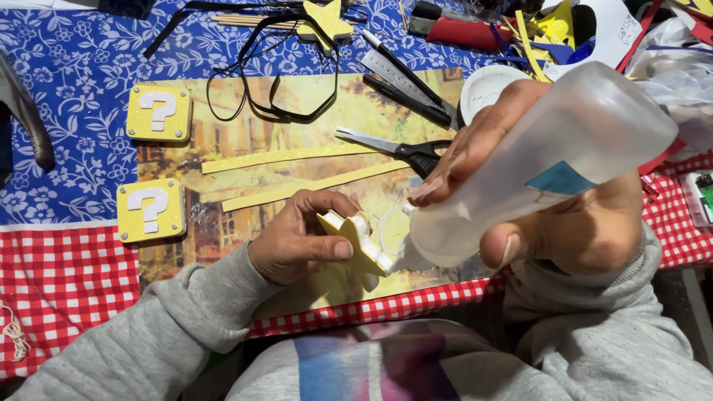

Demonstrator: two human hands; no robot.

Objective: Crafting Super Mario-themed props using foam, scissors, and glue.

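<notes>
My left hand (297, 234) grips a yellow foam star (355, 243) with a white edge, held on its side near the table's front edge. In my right hand (549, 215) a translucent squeeze bottle (549, 160) is tilted down to the left, its nozzle touching the star's edge. White glue shows at the tip. Both sleeves are grey.
Two yellow question-mark blocks (158, 113) (151, 210) lie at the left. Two yellow glitter strips (286, 157), black-handled scissors (405, 148), a metal ruler (405, 78), black cord (275, 70), another yellow star (327, 21) and a white lid (486, 87) lie on a picture mat (223, 230).
</notes>
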